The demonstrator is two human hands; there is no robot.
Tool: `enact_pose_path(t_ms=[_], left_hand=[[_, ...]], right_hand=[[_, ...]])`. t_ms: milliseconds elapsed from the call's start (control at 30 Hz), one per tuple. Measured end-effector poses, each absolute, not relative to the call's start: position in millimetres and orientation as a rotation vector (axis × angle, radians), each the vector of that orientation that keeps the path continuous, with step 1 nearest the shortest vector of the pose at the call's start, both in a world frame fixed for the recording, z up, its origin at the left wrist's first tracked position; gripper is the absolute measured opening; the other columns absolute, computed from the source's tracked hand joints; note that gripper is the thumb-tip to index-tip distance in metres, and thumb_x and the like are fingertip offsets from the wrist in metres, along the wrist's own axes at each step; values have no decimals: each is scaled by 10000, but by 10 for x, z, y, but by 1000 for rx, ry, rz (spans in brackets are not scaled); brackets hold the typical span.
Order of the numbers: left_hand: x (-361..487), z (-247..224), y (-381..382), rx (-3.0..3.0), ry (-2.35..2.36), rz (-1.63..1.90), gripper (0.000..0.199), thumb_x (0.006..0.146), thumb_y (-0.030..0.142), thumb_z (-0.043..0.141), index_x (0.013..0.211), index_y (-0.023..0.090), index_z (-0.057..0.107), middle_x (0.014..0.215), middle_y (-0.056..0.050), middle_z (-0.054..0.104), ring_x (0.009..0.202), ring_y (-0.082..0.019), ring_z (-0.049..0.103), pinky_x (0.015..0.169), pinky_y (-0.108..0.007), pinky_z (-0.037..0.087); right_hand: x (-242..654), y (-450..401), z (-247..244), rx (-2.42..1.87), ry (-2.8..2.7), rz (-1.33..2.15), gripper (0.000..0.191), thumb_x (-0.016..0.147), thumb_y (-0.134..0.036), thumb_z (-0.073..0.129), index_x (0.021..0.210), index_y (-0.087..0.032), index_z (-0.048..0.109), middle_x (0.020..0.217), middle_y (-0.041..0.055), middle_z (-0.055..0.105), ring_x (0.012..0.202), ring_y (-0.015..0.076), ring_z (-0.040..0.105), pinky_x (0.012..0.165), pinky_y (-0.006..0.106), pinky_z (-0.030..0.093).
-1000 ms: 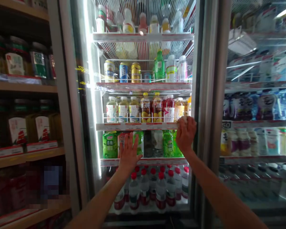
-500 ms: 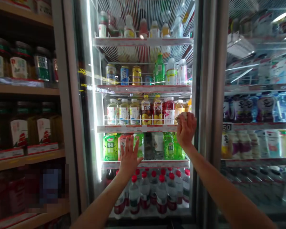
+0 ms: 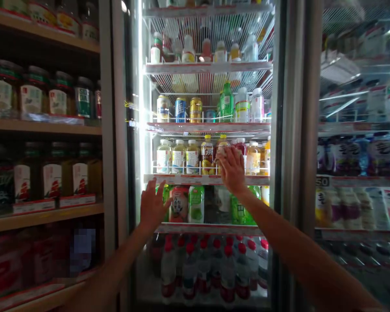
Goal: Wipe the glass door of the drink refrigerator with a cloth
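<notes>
Right hand (image 3: 233, 172): fingers bent over a bunched cloth (image 3: 225, 151), apparently pressing it to the glass (image 3: 211, 207) so that it stays trapped beneath them.
Cloth: under the right fingertips, overlapping one tea bottle in this view.
Left hand (image 3: 154, 207): fingers spread, pinching nothing visible; perhaps placed for balance, though contact with the glass cannot be told.
Shelf (image 3: 188, 179): just below the right fingertips; its wire front probably stops bottles tipping out.
Tea bottle (image 3: 207, 161): just left of the right fingers, dark liquid inside.
Red-capped bottles (image 3: 227, 277): below both hands' fingers, apparently colourless liquid.
Cans (image 3: 195, 109): above the fingers, opaque, contents hidden.
</notes>
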State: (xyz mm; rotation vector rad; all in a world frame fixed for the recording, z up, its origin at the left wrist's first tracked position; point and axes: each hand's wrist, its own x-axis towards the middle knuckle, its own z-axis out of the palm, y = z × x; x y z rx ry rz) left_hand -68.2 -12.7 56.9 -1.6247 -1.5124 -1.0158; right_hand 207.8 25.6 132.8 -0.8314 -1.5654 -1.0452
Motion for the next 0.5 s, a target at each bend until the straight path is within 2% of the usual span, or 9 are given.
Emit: enact_pose_path(t_ms=[100, 233, 333, 433, 500], left_hand=[[-738, 574, -124, -1663, -1505, -992, 593, 807, 380, 529, 1330, 135, 390, 1461, -192, 265, 1355, -328, 225, 1048, -475, 294], [-731, 526, -160, -1678, -1494, -963, 586, 816, 380, 511, 1338, 146, 380, 1469, -173, 260, 1360, -320, 215, 1048, -485, 295], [-794, 553, -179, -1678, -1486, -932, 550, 822, 350, 494, 1329, 162, 394, 1460, -149, 293, 1359, -310, 225, 1054, -505, 280], [-892, 601, -165, -1628, -1507, -980, 561, 830, 361, 464, 1335, 131, 377, 1463, -167, 276, 1358, -316, 224, 1052, -520, 277], [-944, 614, -149, -1605, -1536, -1019, 577, 838, 386, 440, 1341, 117, 358, 1460, -182, 273, 1351, -318, 243, 1039, -529, 291]], right_hand=[[1888, 237, 1186, -770, -1705, -1078, 425, 840, -163, 470, 1260, -225, 493, 1431, 78, 370, 1391, 247, 132, 1100, 521, 181], [1684, 188, 810, -433, -2127, -1263, 391, 833, -190, 507, 1217, -265, 526, 1377, 24, 456, 1372, 215, 206, 1113, 474, 190], [1612, 242, 1011, -476, -2064, -1279, 379, 847, -194, 493, 1216, -270, 523, 1386, 21, 444, 1365, 214, 228, 1106, 473, 201], [1533, 310, 1416, -681, -1804, -1155, 415, 852, -175, 468, 1259, -254, 488, 1422, 59, 389, 1380, 234, 181, 1095, 513, 188], [1466, 327, 1509, -720, -1743, -1112, 420, 851, -171, 465, 1265, -243, 483, 1427, 71, 378, 1382, 246, 170, 1093, 524, 185]])
